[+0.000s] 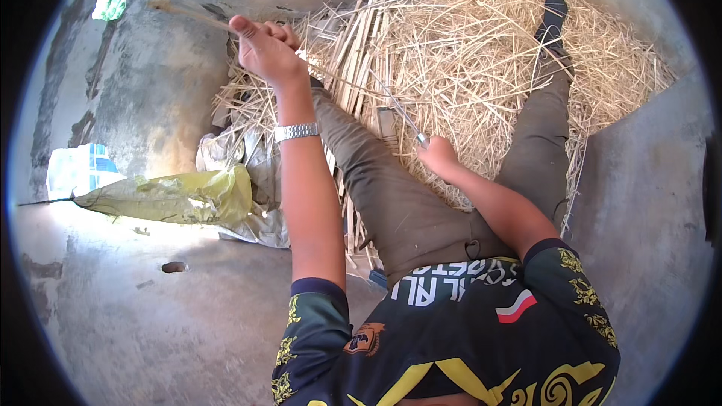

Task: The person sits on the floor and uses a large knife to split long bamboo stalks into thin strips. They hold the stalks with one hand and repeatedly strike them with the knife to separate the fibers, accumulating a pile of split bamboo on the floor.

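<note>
My left hand (269,53), wearing a metal wristwatch, is raised and closed around a long, thin bamboo strip (197,14). One end of the strip points up and left; the other slants down to the right over the shavings. Lower and to the right, my right hand (439,156) grips a knife (406,119) by its handle. Its slim blade points up and left, its tip close to the strip; whether they touch, I cannot tell. Most of the knife handle is hidden in my fist.
A heap of pale shavings (481,37) lies around my outstretched legs. Split bamboo slats (359,49) lie beside my left leg. On the left are a yellow translucent sack (180,197) and whitish sacking (263,227). A grey wall (647,173) stands at the right.
</note>
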`<state>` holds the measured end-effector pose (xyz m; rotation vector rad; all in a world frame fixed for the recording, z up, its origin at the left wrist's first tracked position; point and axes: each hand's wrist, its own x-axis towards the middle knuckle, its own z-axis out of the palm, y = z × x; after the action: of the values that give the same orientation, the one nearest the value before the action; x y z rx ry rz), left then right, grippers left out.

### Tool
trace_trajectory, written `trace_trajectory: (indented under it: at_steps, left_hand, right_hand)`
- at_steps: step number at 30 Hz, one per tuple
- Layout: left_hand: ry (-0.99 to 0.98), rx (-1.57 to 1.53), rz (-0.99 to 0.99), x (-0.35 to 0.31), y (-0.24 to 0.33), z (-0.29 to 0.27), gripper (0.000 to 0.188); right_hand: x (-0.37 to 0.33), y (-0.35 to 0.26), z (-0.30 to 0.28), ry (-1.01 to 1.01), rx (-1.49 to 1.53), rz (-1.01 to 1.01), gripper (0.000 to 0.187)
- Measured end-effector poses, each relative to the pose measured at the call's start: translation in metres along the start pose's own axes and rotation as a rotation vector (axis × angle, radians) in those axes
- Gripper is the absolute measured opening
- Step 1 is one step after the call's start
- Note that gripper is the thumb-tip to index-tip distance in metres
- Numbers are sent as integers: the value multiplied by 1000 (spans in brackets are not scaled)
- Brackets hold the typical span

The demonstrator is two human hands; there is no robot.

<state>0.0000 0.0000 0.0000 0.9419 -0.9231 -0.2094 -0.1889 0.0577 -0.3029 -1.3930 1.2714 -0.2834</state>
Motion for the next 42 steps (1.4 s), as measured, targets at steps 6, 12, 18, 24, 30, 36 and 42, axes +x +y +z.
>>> trace_trajectory:
  at_steps: [6, 12, 18, 24, 30, 36, 42]
  left_hand:
    - [243, -123, -9, 4, 5, -20, 74]
    - [331, -83, -21, -3, 4, -24, 72]
    - [381, -74, -5, -3, 3, -25, 71]
    - [396, 2, 30, -22, 30, -27, 67]
    - [339, -43, 234, -30, 156, -34, 70]
    - [277, -61, 435, -65, 227, -48, 68]
    - [318, -56, 542, -81, 270, -69, 69]
  right_hand:
    - [-20, -36, -13, 76, 64, -259, 28]
    - [16, 1, -19, -17, -13, 6, 20]
    - [15, 5, -10, 3, -16, 19, 21]
    - [-7, -34, -13, 70, -100, -297, 18]
    - [41, 58, -34, 216, 7, 119, 17]
    - [28, 7, -50, 151, 24, -62, 20]
    - [5, -36, -59, 365, -391, -775, 16]
